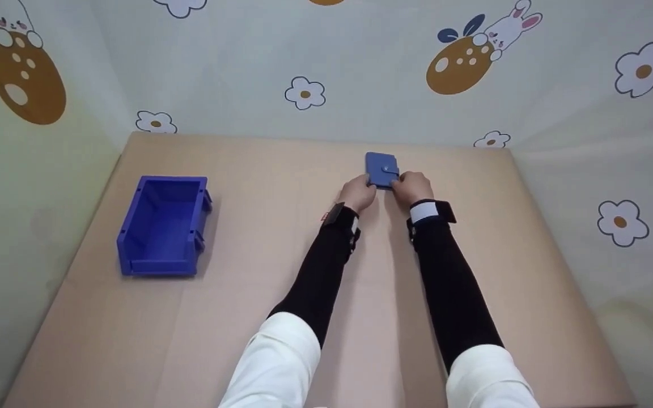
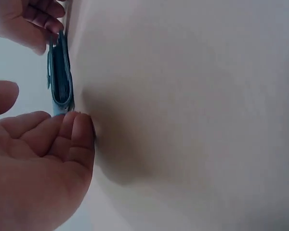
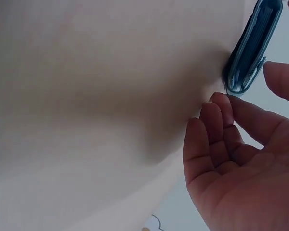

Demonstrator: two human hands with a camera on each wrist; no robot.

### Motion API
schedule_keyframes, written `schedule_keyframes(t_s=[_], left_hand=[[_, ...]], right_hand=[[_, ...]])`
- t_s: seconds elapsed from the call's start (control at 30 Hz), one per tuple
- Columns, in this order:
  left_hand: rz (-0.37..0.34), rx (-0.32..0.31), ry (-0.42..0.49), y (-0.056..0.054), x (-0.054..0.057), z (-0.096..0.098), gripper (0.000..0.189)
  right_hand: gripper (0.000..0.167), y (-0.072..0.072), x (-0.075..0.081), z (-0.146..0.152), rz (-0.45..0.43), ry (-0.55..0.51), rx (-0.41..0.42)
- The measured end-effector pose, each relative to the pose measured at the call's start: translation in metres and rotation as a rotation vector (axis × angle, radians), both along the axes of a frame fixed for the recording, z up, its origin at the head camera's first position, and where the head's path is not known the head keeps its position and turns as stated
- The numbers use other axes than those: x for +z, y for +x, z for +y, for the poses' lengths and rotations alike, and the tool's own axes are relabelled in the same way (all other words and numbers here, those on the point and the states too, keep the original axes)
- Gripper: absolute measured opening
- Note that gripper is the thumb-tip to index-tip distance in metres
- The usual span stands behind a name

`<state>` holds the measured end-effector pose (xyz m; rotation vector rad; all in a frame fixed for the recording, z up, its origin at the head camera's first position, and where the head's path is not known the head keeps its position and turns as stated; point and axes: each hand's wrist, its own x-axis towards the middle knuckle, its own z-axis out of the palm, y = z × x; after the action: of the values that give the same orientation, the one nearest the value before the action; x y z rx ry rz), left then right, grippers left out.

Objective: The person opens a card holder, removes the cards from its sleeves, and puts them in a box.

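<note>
A small blue wallet (image 1: 381, 169) with a snap strap lies towards the far edge of the table. Its near side shows folded covers and thin layers inside, seen end-on in both wrist views. My left hand (image 1: 358, 193) is at its near left corner; in the left wrist view the fingertips (image 2: 82, 126) bend in by the spine while the thumb is raised apart. At the opposite near corner is my right hand (image 1: 412, 187). Its fingers (image 3: 213, 122) reach beside the strap side in the right wrist view, and a gap separates the thumb from the cover.
On the left of the table (image 1: 270, 238) stands a blue plastic bin (image 1: 162, 226) with a low front wall. Patterned cloth (image 1: 360, 85) hangs behind the table and along both sides.
</note>
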<state>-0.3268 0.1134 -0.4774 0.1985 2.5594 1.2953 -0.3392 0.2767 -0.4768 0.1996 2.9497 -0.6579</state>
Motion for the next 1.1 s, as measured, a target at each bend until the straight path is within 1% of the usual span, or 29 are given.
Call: schedule_keyframes(t_s=[0.03,0.13,0.23,0.37,0.4,0.5,0.57,0.67,0.73,0.87,0.93,1.0,1.1], left_hand=[[-0.015,0.002,0.030,0.000,0.000,0.000,0.043],[-0.033,0.008,0.084,-0.001,-0.002,-0.001,0.045],[-0.034,0.020,0.112,-0.001,-0.003,-0.003,0.043],[-0.005,0.031,0.111,-0.001,-0.003,-0.005,0.039],[0.008,0.036,0.103,-0.001,-0.003,-0.005,0.035],[0.039,0.061,0.074,0.000,-0.003,-0.006,0.027],[0.046,0.086,0.048,-0.001,-0.002,-0.007,0.025],[0.033,0.136,0.024,-0.001,-0.003,-0.009,0.027],[0.012,0.166,0.024,-0.002,-0.002,-0.010,0.029],[-0.051,0.213,0.086,-0.002,0.001,-0.014,0.030],[-0.070,0.220,0.119,0.000,0.003,-0.017,0.029],[-0.075,0.210,0.155,0.005,0.004,-0.021,0.028],[-0.046,0.172,0.183,0.017,0.007,-0.032,0.028]], right_hand=[[0.038,0.000,-0.001,-0.002,-0.001,0.006,0.001],[0.039,0.000,-0.002,-0.007,-0.002,0.010,-0.007],[0.040,-0.001,-0.003,-0.009,-0.002,-0.009,-0.018],[0.041,-0.001,-0.002,-0.010,-0.016,-0.054,-0.042],[0.040,-0.002,-0.002,-0.010,-0.019,-0.064,-0.050],[0.035,-0.001,-0.001,-0.009,-0.032,-0.083,-0.064],[0.033,0.000,-0.001,-0.008,-0.037,-0.093,-0.064],[0.036,0.001,0.000,-0.006,-0.058,-0.126,-0.049],[0.037,0.003,0.001,-0.006,-0.072,-0.163,-0.042],[0.044,0.010,0.007,-0.006,-0.099,-0.233,-0.038],[0.045,0.015,0.011,-0.006,-0.102,-0.264,-0.040],[0.044,0.022,0.014,-0.006,-0.092,-0.286,-0.030],[0.041,0.035,0.018,-0.008,-0.075,-0.318,-0.003]])
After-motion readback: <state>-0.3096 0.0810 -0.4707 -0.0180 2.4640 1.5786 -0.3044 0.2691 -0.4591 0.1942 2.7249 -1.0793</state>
